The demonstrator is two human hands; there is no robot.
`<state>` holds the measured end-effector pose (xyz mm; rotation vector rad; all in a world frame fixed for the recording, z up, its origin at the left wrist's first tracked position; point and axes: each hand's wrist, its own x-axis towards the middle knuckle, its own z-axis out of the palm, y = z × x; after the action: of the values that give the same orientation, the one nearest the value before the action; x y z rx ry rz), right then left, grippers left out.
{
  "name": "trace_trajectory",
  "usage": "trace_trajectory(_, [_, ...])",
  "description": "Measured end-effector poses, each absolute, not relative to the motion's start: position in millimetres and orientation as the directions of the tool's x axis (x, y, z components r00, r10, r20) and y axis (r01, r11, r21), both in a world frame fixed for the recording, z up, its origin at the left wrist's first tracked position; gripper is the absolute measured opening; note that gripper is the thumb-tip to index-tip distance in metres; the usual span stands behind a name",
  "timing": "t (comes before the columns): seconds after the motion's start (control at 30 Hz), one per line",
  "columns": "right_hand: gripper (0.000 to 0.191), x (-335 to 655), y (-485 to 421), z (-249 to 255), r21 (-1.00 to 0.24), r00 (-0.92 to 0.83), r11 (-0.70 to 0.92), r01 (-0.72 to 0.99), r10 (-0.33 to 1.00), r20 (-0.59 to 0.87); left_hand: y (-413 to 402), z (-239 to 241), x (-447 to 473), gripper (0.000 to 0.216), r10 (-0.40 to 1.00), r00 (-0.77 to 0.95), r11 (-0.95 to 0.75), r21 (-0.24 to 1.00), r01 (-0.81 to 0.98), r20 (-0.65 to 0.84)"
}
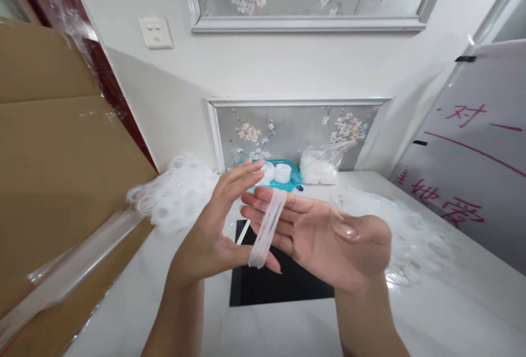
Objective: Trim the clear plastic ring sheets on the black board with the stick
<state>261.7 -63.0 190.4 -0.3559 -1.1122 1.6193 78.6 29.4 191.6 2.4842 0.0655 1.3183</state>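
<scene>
A bundle of translucent white stretchy bands is held taut between my two hands. At its lower end it loops round the thumb of my left hand, whose other fingers are raised and apart. My right hand has its palm turned up and its fingers stretched out to the left. The bands' upper end passes round its index finger and crosses in front of the other fingers. Below the hands lies a black rectangular mat. A thin white stick is partly hidden behind my left hand.
Heaped translucent rings are at the left, with more clear rings at the right. A blue tray holding white round containers stands by the wall beside a clear bag. A cardboard box borders the white table.
</scene>
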Motion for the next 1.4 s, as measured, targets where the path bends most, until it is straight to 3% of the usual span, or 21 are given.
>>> trace_trajectory(0.2, [0.067, 261, -65, 191, -0.791, -0.419, -0.009, -0.612, 0.852, 0.315, 30, 194, 78, 0.102, 0.192, 0.568, -0.942, 0.312, -0.121, 0.800])
trace_trajectory(0.37, [0.086, 262, -61, 190, -0.901, -0.384, 0.036, -0.433, 0.897, 0.220, 30, 195, 80, 0.088, 0.150, 0.570, -0.961, 0.255, -0.108, 0.808])
trace_trajectory(0.63, [0.075, 266, -58, 192, -0.877, -0.395, -0.012, -0.481, 0.895, 0.205, 28, 194, 89, 0.066, 0.121, 0.530, -0.972, 0.209, -0.110, 0.839])
trace_trajectory(0.9, [0.077, 260, -58, 189, -0.876, -0.359, -0.013, -0.482, 0.915, 0.183, 32, 192, 92, 0.065, 0.110, 0.447, -0.974, 0.186, -0.129, 0.888])
trace_trajectory(1.23, [0.075, 255, -71, 195, -0.845, -0.382, -0.039, -0.533, 0.902, 0.199, 36, 193, 98, 0.067, -0.072, 0.253, -0.976, -0.016, -0.219, 0.965])
trace_trajectory(1.4, [0.079, 260, -73, 194, -0.886, -0.378, -0.008, -0.463, 0.906, 0.190, 31, 190, 101, 0.065, -0.067, 0.282, -0.960, 0.015, -0.280, 0.957])
